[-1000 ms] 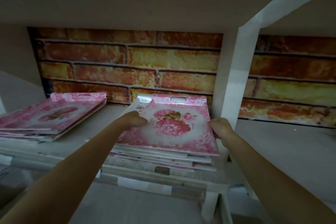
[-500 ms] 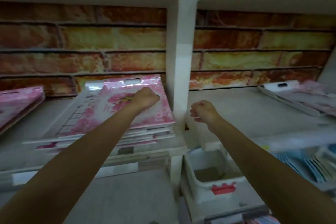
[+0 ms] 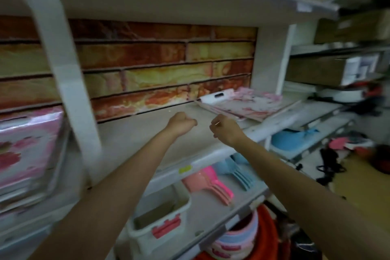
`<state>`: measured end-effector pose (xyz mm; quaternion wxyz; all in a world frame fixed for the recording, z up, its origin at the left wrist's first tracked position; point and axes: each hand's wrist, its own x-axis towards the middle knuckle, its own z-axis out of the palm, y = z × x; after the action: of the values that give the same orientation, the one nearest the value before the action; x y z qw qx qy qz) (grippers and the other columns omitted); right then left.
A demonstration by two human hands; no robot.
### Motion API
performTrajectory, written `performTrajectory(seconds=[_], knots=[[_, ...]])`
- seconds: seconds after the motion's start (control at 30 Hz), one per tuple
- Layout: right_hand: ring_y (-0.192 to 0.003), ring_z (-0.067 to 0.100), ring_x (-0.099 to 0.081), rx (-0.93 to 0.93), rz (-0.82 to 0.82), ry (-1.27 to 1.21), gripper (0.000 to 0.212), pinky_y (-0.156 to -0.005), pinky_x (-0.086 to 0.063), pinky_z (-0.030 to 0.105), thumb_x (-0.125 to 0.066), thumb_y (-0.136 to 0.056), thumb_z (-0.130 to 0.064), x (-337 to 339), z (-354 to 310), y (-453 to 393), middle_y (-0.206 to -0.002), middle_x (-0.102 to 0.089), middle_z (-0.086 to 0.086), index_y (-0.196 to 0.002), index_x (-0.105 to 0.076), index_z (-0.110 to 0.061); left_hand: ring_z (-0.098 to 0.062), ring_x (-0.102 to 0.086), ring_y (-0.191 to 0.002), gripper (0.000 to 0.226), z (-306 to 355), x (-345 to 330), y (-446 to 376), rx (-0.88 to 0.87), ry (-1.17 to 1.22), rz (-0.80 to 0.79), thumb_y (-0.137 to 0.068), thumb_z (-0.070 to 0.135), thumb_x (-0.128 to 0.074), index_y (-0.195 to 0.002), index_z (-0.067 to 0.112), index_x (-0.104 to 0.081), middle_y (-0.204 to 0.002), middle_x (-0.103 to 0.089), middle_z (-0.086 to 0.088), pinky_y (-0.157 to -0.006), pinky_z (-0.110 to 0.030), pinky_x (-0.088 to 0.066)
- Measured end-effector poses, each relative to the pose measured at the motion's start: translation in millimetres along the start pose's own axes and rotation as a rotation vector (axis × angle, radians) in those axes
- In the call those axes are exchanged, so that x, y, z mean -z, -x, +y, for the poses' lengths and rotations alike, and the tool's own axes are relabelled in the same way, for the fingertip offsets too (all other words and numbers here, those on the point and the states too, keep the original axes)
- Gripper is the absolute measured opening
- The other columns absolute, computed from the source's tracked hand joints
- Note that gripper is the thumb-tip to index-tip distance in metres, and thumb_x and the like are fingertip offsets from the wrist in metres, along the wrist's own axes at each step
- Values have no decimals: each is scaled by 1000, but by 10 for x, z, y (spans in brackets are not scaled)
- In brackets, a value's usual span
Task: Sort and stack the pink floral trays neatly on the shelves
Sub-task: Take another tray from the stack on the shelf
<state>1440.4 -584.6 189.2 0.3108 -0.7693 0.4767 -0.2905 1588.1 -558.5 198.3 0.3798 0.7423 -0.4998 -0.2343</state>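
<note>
A stack of pink floral trays (image 3: 29,150) lies at the far left, beyond a white upright post (image 3: 69,82). A second, lower pile of pink floral trays (image 3: 244,104) rests at the back right of the middle shelf (image 3: 135,133). My left hand (image 3: 182,124) hovers over the bare shelf with its fingers curled, holding nothing. My right hand (image 3: 224,130) is close beside it, fingers also curled and empty, a short way in front of the right pile. Neither hand touches a tray.
A brick-pattern panel (image 3: 160,74) backs the shelf. Below are a white bin with a red latch (image 3: 160,221), pink and blue scoops (image 3: 221,179), and a blue basin (image 3: 293,138). Cardboard boxes (image 3: 329,69) fill the shelves at right.
My view and both hands have swung right. My left hand has left the left tray stack and crossed the post; both hands now hover over the middle shelf.
</note>
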Motion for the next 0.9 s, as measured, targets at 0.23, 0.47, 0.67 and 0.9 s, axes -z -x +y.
performTrajectory(seconds=[0.23,0.47,0.67,0.9], knots=[[-108,38,-61,-32,93,83,29,-92,-49,43,-47,-93,-16,988,869,-177,-113,-65,24,-111,-59,4,-20,-50,-80,28,683,-1260,-277,-61,26,-94,-88,16,-56,-62,17,-45,-68,-48,-1,-72,-26,-37],[-109,36,-60,-46,90,33,28,-97,-48,45,-45,-94,-14,1409,1315,-492,-118,-63,21,-112,-60,1,-16,-49,-78,12,1131,-1806,-608,-96,9,-126,-89,17,-57,-78,18,-51,-69,-51,1,-72,-25,-37],[-106,32,-61,-51,78,45,28,-93,-51,42,-44,-95,-16,1590,1601,-1031,-114,-64,19,-113,-58,0,-31,-63,-94,16,1182,-2041,-1353,8,-32,-35,-85,19,-54,-86,5,-62,-97,-66,-18,-76,-32,-48],[-84,23,-55,-52,17,299,24,-66,-39,24,-43,-93,-12,1850,1853,-2026,-87,-59,10,-72,-55,-14,-36,-40,-131,66,1192,-2188,-2240,221,-95,99,-85,36,-54,-142,8,-34,-145,-36,-21,-69,-32,-52]])
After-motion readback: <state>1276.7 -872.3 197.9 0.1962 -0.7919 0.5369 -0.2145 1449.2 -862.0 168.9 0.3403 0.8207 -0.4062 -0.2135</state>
